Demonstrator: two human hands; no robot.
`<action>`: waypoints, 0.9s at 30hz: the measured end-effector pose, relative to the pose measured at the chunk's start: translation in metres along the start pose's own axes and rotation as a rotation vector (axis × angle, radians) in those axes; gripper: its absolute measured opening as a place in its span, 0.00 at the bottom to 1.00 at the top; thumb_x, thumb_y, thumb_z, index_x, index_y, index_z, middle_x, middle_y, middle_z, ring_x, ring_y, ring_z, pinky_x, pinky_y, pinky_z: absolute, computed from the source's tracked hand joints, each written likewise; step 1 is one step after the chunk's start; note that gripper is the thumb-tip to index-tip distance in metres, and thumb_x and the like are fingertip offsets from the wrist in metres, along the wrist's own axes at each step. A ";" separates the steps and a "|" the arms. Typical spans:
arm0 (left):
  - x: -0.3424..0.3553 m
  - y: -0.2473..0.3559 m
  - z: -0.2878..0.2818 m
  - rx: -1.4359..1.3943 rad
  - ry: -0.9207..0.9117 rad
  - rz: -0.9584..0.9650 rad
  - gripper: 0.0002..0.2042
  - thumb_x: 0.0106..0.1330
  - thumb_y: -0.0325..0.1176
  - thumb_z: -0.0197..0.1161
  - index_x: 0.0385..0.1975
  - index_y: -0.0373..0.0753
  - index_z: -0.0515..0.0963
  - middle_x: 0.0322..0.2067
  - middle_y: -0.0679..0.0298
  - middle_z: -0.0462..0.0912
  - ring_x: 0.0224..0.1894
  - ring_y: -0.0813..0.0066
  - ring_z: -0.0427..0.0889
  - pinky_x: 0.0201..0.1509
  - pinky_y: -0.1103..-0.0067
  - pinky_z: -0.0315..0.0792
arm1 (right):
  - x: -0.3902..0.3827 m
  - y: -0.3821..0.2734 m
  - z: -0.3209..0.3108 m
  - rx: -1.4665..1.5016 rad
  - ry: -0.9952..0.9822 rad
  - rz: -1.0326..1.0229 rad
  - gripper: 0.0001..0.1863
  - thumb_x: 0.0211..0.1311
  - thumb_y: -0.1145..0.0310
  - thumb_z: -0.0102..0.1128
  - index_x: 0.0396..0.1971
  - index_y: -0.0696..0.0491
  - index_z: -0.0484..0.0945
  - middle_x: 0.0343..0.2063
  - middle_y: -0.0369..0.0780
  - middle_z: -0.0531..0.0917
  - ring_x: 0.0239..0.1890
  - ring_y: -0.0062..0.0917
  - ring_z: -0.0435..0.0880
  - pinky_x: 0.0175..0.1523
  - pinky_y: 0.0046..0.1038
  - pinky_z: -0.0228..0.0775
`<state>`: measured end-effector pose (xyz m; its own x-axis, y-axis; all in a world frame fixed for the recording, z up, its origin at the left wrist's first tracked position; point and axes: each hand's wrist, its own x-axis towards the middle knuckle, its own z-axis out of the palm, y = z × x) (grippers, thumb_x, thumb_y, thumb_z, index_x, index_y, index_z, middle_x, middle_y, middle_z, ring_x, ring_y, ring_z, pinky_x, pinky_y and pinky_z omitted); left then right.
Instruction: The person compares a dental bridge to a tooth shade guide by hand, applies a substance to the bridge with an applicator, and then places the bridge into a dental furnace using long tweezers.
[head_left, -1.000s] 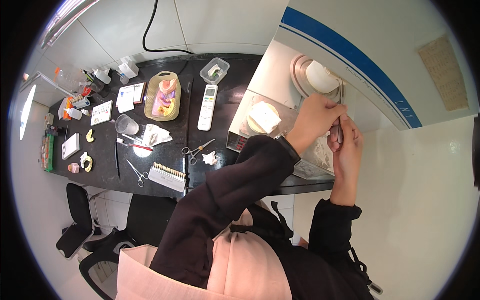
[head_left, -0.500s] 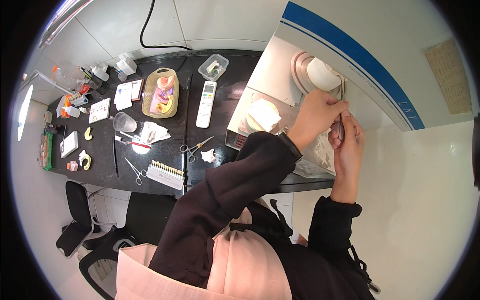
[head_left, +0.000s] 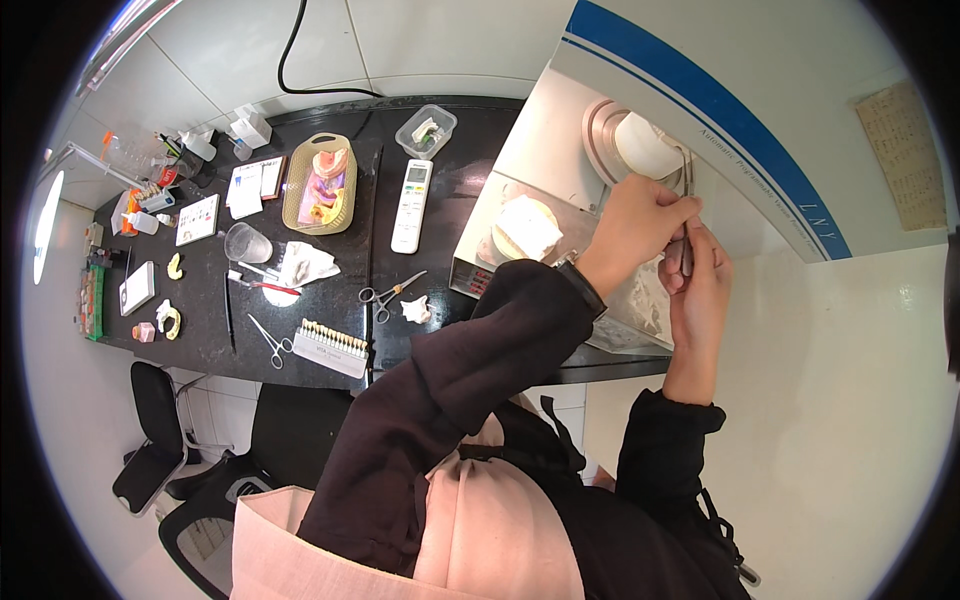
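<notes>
My left hand [head_left: 640,225] and my right hand [head_left: 700,285] are both closed round a slim metal tongs-like tool [head_left: 688,175], held upright under the raised top of a white machine [head_left: 700,70] with a blue stripe. Its tips reach the edge of a white curved block [head_left: 645,145] on a round metal platform [head_left: 605,150]; whether they grip it, I cannot tell. Left of my hands, a white pad [head_left: 527,225] lies on a pale round piece on the machine's metal shelf [head_left: 630,320]. My fingers hide much of the tool.
A black counter [head_left: 450,180] holds a white remote [head_left: 410,205], a basket [head_left: 295,205] of dental models, a clear box [head_left: 427,130], scissor-like clamps [head_left: 385,300], a shade guide [head_left: 330,350], a plastic cup [head_left: 247,245] and bottles [head_left: 200,145]. Black chairs [head_left: 150,430] stand below.
Both my hands and the tool have shifted slightly upward, toward the round platform. My grip looks much the same, and the things on the counter look undisturbed.
</notes>
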<state>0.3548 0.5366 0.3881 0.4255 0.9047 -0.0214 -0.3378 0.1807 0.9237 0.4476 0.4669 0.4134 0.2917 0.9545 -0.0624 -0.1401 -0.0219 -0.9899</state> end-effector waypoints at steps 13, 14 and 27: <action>-0.003 0.001 0.001 -0.017 -0.028 -0.005 0.19 0.65 0.37 0.62 0.16 0.29 0.75 0.12 0.65 0.73 0.11 0.76 0.76 0.18 0.83 0.67 | -0.005 -0.006 0.002 -0.008 0.011 0.022 0.17 0.71 0.60 0.49 0.28 0.58 0.75 0.14 0.34 0.72 0.12 0.13 0.64 0.18 0.16 0.52; -0.004 0.002 0.002 -0.018 -0.030 -0.006 0.19 0.65 0.37 0.62 0.16 0.29 0.75 0.12 0.65 0.73 0.11 0.77 0.76 0.18 0.83 0.67 | -0.006 -0.006 0.002 -0.009 0.010 0.021 0.17 0.71 0.59 0.49 0.28 0.58 0.75 0.14 0.34 0.72 0.12 0.13 0.64 0.18 0.16 0.52; -0.009 0.008 0.002 -0.045 -0.030 -0.039 0.17 0.65 0.37 0.62 0.19 0.29 0.77 0.13 0.67 0.73 0.12 0.80 0.72 0.19 0.84 0.65 | -0.008 -0.007 0.003 -0.016 0.003 0.015 0.17 0.71 0.60 0.48 0.29 0.57 0.75 0.14 0.34 0.72 0.13 0.13 0.64 0.19 0.15 0.52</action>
<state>0.3504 0.5294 0.3963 0.4637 0.8849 -0.0447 -0.3580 0.2333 0.9041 0.4435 0.4604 0.4211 0.2921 0.9532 -0.0779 -0.1295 -0.0412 -0.9907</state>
